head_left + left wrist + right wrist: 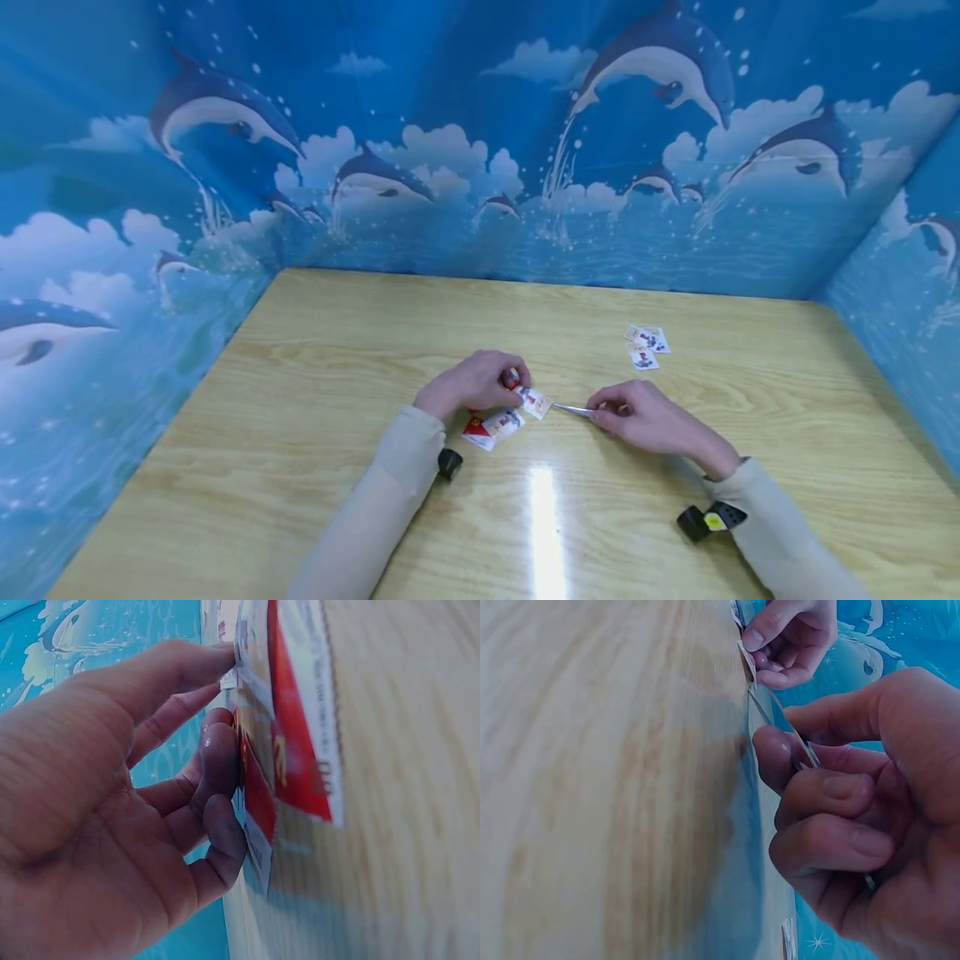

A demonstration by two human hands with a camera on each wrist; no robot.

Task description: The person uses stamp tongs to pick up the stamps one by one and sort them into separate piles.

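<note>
My left hand (483,381) pinches a small printed sachet (536,402) at its left end, close over the table. In the left wrist view its thumb and curled fingers (223,761) are at the edge of that sachet, which has a red corner (259,796). A second red and white sachet (495,427) with a serrated edge lies just in front of this hand. From the right, my right hand (637,414) grips thin metal tweezers (572,408) between thumb and fingers. The tweezers' tips meet the right end of the held sachet.
Several more printed sachets (647,344) lie in an overlapping group at the back right of the wood-grain table (337,358). Dolphin-patterned curtain walls (450,225) border the table at the back and sides. Dark wrist cameras (693,523) sit under both sleeves.
</note>
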